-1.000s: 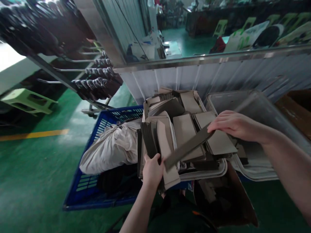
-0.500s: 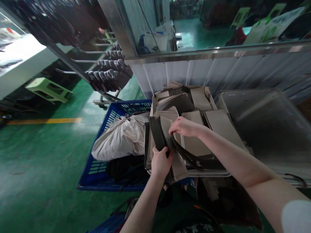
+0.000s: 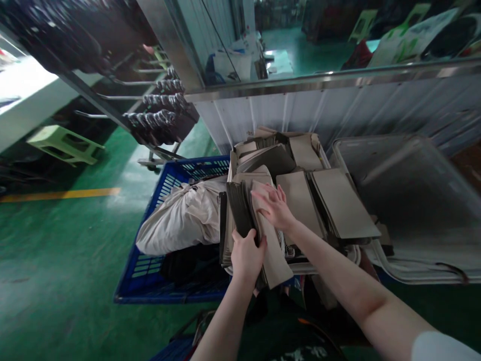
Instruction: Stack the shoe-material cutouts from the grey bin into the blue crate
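Note:
My left hand (image 3: 248,254) is wrapped round the near end of a bundle of flat dark-and-beige panels (image 3: 239,203), thumb on top. The panels stand on edge and lean in a crowded light-coloured tray. My right hand (image 3: 276,206) lies over the upper part of a beige panel (image 3: 277,260) at the bundle's right side, its fingers spread. Whether its fingertips press on that panel I cannot tell. To the right are more flat beige panels (image 3: 340,203) with dark edges. Behind my hands, a dark panel (image 3: 268,159) leans among other panels.
A blue plastic basket (image 3: 130,288) with a white cloth bundle (image 3: 184,220) stands on the left. At the right is a large translucent bin (image 3: 421,200). A corrugated wall (image 3: 300,113) runs behind. A hanging rack (image 3: 112,118) and a green stool (image 3: 63,143) are further left.
My right hand has let go of the bent dark-edged panels on the right and moved left, spreading over the beige panel. My left hand keeps its hold. The view has shifted slightly.

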The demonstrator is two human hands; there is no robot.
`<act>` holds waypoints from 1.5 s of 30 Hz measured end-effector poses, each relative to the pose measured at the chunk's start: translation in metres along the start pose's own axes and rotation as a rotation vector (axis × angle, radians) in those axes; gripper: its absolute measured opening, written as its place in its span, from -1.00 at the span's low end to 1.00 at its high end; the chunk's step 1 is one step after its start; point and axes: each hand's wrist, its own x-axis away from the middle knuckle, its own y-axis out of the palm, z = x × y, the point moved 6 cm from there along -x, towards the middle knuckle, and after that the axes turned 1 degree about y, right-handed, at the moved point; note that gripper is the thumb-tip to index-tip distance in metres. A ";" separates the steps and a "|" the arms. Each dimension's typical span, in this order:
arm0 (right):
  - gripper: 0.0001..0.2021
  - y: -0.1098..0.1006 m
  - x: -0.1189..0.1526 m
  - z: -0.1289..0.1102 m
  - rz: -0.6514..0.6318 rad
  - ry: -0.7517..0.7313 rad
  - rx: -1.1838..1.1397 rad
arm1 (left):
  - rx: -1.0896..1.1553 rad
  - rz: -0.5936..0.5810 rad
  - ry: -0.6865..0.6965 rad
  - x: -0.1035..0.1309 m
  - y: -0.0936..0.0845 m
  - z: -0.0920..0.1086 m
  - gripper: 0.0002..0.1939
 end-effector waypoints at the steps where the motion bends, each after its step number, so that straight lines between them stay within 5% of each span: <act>1: -0.43 0.005 0.009 0.009 0.080 0.129 -0.044 | -0.017 0.016 0.008 0.001 0.001 0.002 -0.55; 5: -0.49 0.055 0.045 0.035 0.042 0.472 -0.338 | -0.068 0.074 0.016 0.002 0.005 0.012 -0.55; 8: -0.57 0.079 0.057 0.041 0.047 0.538 -0.454 | -0.086 0.090 0.019 0.002 0.007 0.024 -0.53; 11: -0.59 0.082 0.062 0.047 0.101 0.563 -0.558 | -0.074 0.097 0.039 0.003 0.007 0.040 -0.39; 15: -0.58 0.073 0.067 0.055 0.108 0.571 -0.617 | -0.082 0.105 0.066 0.003 0.006 0.055 -0.11; 22: -0.61 0.051 0.069 0.070 -0.022 0.482 -0.636 | -0.177 0.042 0.032 -0.003 0.013 0.051 -0.12; 24: -0.59 0.030 0.072 0.085 0.014 0.499 -0.573 | -0.193 0.044 0.031 -0.005 0.013 0.049 -0.11; 29: -0.46 -0.039 0.092 0.150 0.117 0.717 0.007 | -0.181 0.026 0.038 -0.005 0.011 0.041 -0.15; 33: -0.38 -0.047 0.098 0.178 0.042 0.809 0.051 | -0.158 0.020 0.037 -0.006 0.011 0.035 -0.17; 42: -0.38 -0.050 0.088 0.173 0.046 0.848 0.084 | -0.075 0.037 0.013 -0.007 0.011 0.031 -0.07; 45: -0.47 -0.051 0.082 0.154 0.096 0.771 0.066 | 0.073 0.068 -0.024 -0.010 0.007 0.021 0.03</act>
